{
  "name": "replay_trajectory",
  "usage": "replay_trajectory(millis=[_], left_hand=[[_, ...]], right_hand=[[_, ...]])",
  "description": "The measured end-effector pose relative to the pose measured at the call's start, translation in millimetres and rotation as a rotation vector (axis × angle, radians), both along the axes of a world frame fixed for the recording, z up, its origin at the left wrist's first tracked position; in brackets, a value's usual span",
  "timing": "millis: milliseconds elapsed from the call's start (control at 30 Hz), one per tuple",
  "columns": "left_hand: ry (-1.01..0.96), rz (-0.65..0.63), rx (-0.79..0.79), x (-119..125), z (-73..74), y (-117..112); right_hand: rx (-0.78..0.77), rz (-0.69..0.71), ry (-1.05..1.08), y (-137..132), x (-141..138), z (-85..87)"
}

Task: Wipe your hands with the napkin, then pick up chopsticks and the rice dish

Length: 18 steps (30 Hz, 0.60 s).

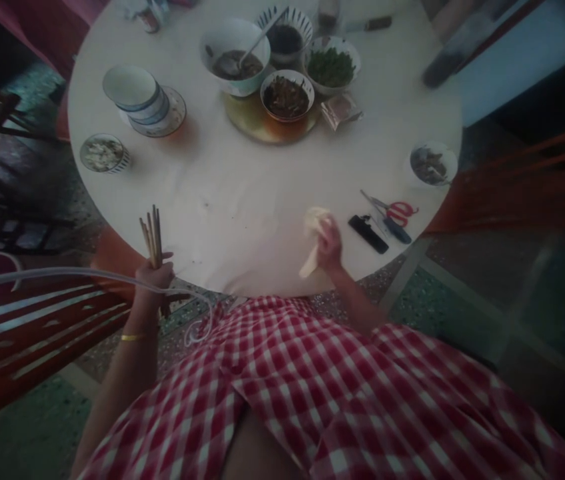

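My left hand [155, 277] is closed around a bundle of wooden chopsticks [151, 235], held upright at the near left edge of the round white table [242, 193]. My right hand [329, 245] grips a pale yellowish cloth [314, 230] that rests on the table near its front edge. A clear thin tube [87, 275] crosses in front of my left wrist, which wears a gold bangle.
Several bowls of food [286, 97] stand at the far middle on a round mat. Stacked bowls on a plate [137, 97] sit far left, a small bowl [103, 153] nearer. Red-handled scissors [393, 212] and a black object [368, 233] lie right of my right hand. Red chairs flank the table.
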<state>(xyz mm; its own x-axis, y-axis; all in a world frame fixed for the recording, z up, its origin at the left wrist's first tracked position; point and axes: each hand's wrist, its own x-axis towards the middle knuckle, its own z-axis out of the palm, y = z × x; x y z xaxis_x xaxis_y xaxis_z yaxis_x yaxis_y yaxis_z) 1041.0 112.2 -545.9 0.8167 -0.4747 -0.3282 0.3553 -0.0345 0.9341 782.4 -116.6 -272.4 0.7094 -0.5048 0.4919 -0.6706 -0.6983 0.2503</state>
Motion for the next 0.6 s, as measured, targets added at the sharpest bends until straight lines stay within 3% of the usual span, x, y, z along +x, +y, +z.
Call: replay_trajectory(millis=[67,100,167,267,333,400,533,600], left_hand=[[0.028,0.003,-0.057,-6,4.1,4],[0.039,-0.004,-0.089,-9,9.6,3],[0.019,-0.048,-0.121,-15,27.7,-3],[-0.067,-0.157,-0.149,-25,68.1,-21],[-0.163,-0.238,-0.166,-34,97.5,-36],[-0.264,-0.306,-0.192,-45,123.8,-49],[-0.441,-0.443,-0.235,-71,162.1,-73],[-0.525,-0.506,-0.230,-85,176.1,-85]], right_hand=[[-0.061,-0.069,-0.020,-22,-19,13.3],[-0.065,-0.070,-0.006,-28,-23,8.1],[-0.023,-0.006,0.074,-26,-19,-21.3],[0.099,0.172,0.264,1,-4,-73.0],[0.139,0.254,0.331,16,2,-81.4],[0.085,0.226,0.289,18,-1,-58.8],[-0.117,-0.113,0.171,-9,-29,27.3],[-0.123,-0.211,0.221,-23,-46,53.2]])
